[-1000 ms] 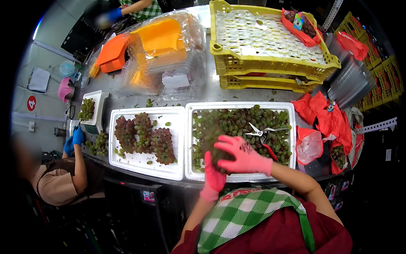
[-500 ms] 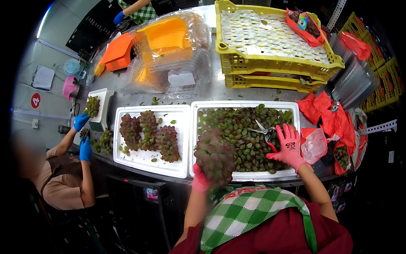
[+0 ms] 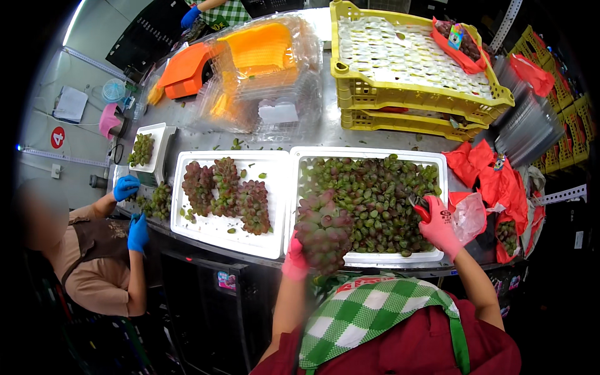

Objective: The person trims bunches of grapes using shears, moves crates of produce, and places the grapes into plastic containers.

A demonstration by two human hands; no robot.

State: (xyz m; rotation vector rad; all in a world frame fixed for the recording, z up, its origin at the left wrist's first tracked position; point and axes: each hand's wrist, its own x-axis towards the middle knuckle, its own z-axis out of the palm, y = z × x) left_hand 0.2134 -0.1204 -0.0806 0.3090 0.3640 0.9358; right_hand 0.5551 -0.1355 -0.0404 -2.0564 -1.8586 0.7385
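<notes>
In a pink glove, my left hand [image 3: 295, 259] grips a reddish-green bunch of grapes [image 3: 324, 231] from its near left side, raised over the left end of a white tray [image 3: 369, 152]. Loose green and dark grapes [image 3: 384, 212] cover that tray's bottom. At its right end my right hand [image 3: 439, 228], gloved too, is closed round the red handles of a pair of scissors [image 3: 421, 207]; their blades are hard to make out. To the left, a second white tray [image 3: 215, 239] holds three reddish bunches [image 3: 225, 187] and a few loose grapes.
At far left a co-worker's blue-gloved hands [image 3: 137, 232] are near grapes [image 3: 161, 201] and a scale [image 3: 150, 156] bearing a bunch. Clear plastic boxes [image 3: 275, 112] and stacked yellow crates [image 3: 412, 97] stand behind the trays. Red wrapping [image 3: 484, 172] lies at right.
My right hand has gone from spread fingers above the scissors to gripping them, and they have shifted right. My left hand still holds the bunch. The co-worker's hand has moved away from the scale.
</notes>
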